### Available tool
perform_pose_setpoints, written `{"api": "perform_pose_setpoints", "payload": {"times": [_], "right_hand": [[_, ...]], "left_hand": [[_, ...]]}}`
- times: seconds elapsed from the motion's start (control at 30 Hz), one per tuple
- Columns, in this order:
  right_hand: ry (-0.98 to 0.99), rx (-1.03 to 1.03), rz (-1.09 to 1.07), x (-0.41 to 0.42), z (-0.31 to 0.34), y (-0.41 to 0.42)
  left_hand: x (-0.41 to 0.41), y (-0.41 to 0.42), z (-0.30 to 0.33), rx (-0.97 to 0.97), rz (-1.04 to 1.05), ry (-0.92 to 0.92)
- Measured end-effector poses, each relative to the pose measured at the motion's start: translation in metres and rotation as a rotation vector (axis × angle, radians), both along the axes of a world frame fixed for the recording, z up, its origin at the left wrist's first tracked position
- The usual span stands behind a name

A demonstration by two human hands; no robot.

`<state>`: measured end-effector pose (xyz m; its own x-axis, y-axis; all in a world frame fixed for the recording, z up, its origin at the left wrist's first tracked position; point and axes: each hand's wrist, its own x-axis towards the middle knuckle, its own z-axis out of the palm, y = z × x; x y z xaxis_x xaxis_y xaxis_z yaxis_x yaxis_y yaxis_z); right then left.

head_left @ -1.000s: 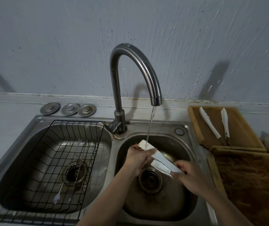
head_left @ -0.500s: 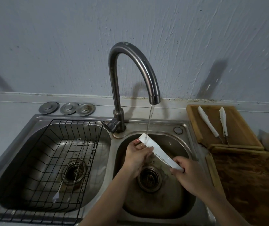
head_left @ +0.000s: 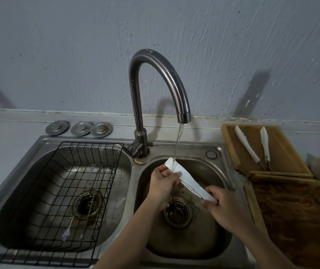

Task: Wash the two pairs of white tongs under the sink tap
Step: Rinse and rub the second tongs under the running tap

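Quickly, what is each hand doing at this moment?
Left hand: grips the flat white plastic tongs near the stream.
Right hand: grips the tongs' lower end.

Two bare forearms enter from the bottom edge, ending in the left hand [head_left: 163,183] and the right hand [head_left: 223,208]. No sleeve covers either forearm as far as the frame shows. The wrists and fingers appear free of rings or bands, though dim light makes this uncertain.

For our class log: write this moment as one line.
tap: running | left hand, right hand: hold tongs under stream | second tongs: on tray
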<state>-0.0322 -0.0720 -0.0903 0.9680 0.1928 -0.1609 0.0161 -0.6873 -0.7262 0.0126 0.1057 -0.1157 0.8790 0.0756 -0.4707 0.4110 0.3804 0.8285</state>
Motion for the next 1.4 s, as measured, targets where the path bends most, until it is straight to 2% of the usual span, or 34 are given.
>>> {"api": "perform_pose_setpoints", "payload": {"times": [0.33, 0.53, 0.8, 0.93, 1.13, 1.23, 1.4], "right_hand": [[-0.012, 0.011, -0.014, 0.000, -0.001, -0.001], [-0.027, 0.007, -0.019, -0.001, -0.002, 0.000], [-0.023, -0.008, -0.004, -0.001, -0.001, 0.001], [-0.001, 0.025, -0.007, 0.000, -0.001, 0.003], [0.041, 0.120, 0.024, 0.007, -0.001, 0.019], [0.098, 0.192, -0.001, 0.009, -0.003, 0.027], [0.136, 0.183, -0.020, 0.006, -0.006, 0.027]], "left_hand": [[0.001, -0.003, 0.002, -0.008, 0.032, -0.030], [0.000, -0.005, 0.002, 0.049, 0.016, -0.032], [0.003, -0.004, -0.001, 0.056, 0.062, 0.010], [0.002, -0.002, 0.000, 0.097, 0.024, -0.050], [0.002, 0.016, 0.007, 0.033, 0.079, -0.116], [-0.002, 0.021, 0.014, 0.061, 0.073, -0.103], [-0.001, 0.018, 0.017, 0.102, 0.121, -0.049]]}}
